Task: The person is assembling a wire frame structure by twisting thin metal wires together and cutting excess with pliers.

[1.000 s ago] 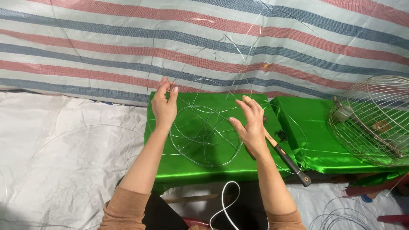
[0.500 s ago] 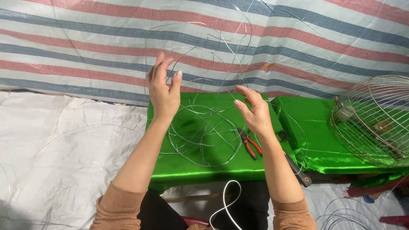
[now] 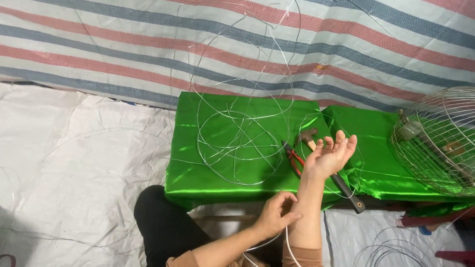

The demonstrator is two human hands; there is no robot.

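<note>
Left hand (image 3: 277, 215) fingertips on right forearm; right hand (image 3: 330, 155) open, palm up, empty, above hammer (image 3: 332, 170). Wire cage (image 3: 438, 141) contents unclear.

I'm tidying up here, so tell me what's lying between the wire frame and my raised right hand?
In the head view, red-handled pliers lie on the green cloth, between the wire frame and the right hand.
</note>
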